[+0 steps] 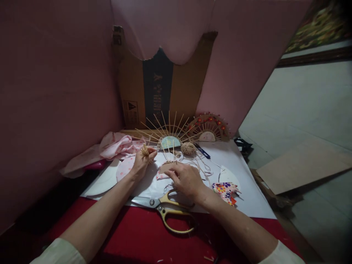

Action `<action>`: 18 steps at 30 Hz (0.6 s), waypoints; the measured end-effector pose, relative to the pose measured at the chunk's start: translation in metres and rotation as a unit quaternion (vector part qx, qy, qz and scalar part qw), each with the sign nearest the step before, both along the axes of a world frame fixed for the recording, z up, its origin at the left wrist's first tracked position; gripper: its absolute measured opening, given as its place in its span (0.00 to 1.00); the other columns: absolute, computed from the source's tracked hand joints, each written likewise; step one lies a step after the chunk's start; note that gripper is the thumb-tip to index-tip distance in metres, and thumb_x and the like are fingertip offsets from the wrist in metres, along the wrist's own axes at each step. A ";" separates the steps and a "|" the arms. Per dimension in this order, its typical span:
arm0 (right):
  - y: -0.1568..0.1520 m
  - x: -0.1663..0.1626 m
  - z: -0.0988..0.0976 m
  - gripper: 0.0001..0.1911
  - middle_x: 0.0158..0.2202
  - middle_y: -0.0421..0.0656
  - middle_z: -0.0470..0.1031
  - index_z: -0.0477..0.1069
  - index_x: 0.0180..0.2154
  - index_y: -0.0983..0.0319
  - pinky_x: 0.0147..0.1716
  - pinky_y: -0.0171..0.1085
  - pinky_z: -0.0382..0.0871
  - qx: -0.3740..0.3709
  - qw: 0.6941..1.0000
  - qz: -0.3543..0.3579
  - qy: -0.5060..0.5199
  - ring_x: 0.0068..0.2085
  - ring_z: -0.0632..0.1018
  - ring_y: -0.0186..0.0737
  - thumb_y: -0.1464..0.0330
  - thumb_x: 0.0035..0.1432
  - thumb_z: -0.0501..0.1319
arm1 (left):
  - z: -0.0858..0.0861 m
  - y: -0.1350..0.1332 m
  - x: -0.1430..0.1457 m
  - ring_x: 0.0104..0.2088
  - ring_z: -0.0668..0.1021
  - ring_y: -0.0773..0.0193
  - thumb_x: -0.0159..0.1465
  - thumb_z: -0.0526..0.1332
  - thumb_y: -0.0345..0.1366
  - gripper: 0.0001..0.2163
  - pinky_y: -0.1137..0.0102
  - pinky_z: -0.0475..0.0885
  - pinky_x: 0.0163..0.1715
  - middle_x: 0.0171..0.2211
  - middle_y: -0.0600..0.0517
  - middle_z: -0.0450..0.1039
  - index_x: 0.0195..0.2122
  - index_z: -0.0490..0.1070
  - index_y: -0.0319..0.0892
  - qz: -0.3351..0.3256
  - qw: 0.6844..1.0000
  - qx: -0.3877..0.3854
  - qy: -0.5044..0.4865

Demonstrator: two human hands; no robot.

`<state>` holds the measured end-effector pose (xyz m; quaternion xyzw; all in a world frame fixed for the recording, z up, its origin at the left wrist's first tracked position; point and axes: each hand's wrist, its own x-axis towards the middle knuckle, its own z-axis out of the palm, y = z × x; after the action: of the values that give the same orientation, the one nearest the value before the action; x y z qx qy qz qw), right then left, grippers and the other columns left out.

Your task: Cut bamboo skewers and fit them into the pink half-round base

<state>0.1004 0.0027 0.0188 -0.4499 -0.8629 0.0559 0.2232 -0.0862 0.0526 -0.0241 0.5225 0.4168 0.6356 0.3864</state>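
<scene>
My left hand [143, 161] is closed around a bundle of thin wooden sticks [145, 149], their ends showing above the fingers. My right hand [187, 179] grips the right side of a small cardboard piece [168, 167] edged with pink dotted fabric. A few sticks [170, 151] stand up from the top of that piece. Behind it is a pale green half-round [170, 142] with long sticks fanning out. A ball of twine [188, 148] lies to its right, with loose strands trailing forward. Large scissors [162, 205] with yellow handles lie in front of my hands.
A finished-looking fan with red flowers [210, 128] leans at the back right. Pink fabric [121, 145] is bunched at the left. A dark cutter [202, 150] and floral fabric scraps [225, 191] lie right. Torn cardboard [132, 84] stands behind; a cardboard sheet [299, 165] lies beyond the table.
</scene>
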 end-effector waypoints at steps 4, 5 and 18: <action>0.000 -0.001 -0.001 0.10 0.34 0.38 0.79 0.76 0.32 0.56 0.28 0.34 0.57 0.015 1.000 0.001 0.011 0.34 0.76 0.38 0.64 0.61 0.56 | 0.000 0.003 0.001 0.19 0.61 0.71 0.55 0.64 0.41 0.09 0.74 0.57 0.20 0.18 0.58 0.59 0.27 0.71 0.41 -0.009 1.000 -0.008 0.008; 0.000 -0.001 -0.002 0.10 0.34 0.39 0.79 0.76 0.33 0.56 0.28 0.34 0.57 0.017 1.000 -0.001 0.010 0.34 0.76 0.38 0.64 0.60 0.57 | 0.000 0.004 0.001 0.18 0.59 0.72 0.56 0.63 0.43 0.10 0.74 0.56 0.19 0.16 0.59 0.56 0.27 0.72 0.41 -0.011 1.000 -0.010 0.004; 0.003 0.001 -0.005 0.09 0.31 0.39 0.79 0.77 0.35 0.55 0.27 0.35 0.56 0.031 0.999 0.003 0.002 0.33 0.76 0.38 0.64 0.60 0.57 | 0.005 0.008 0.002 0.18 0.64 0.73 0.54 0.65 0.43 0.13 0.74 0.64 0.22 0.17 0.58 0.61 0.34 0.74 0.38 -0.021 0.999 -0.032 -0.031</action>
<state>0.1017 0.0060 0.0134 -0.4399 -0.8651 0.0305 0.2391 -0.0838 0.0607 -0.0195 0.4986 0.4136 0.6296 0.4289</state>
